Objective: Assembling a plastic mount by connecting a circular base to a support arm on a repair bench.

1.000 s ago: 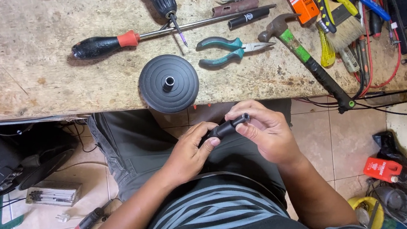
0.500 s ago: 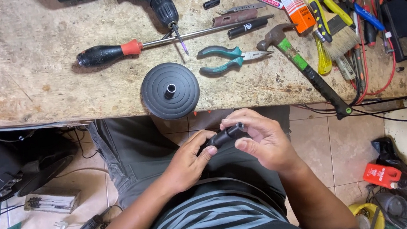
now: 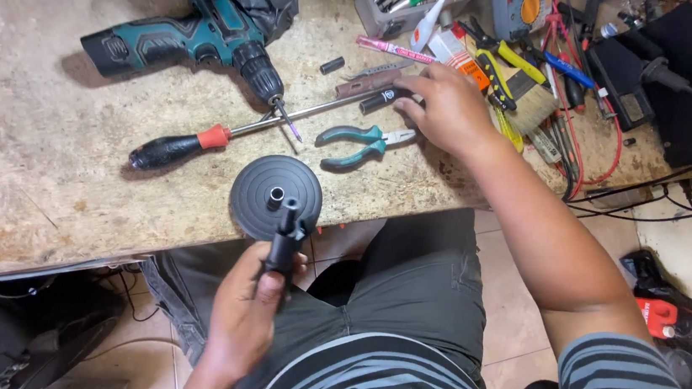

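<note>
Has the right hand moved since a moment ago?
Yes. The right hand has left the small black part over the lap and reached up onto the workbench, beside the green pliers. The left hand holds the part alone.

Left hand (image 3: 243, 314) has its grip wrapped around a small black cylindrical part (image 3: 285, 244), held over the lap just below the tabletop (image 3: 39, 165) edge. Right hand (image 3: 448, 108) is up on the tabletop, fingertips on a short black tube (image 3: 377, 100). Nearby: black ribbed disc (image 3: 275, 196), teal pliers (image 3: 358, 144), red-and-black screwdriver (image 3: 189, 144), teal drill (image 3: 187, 40).
</note>
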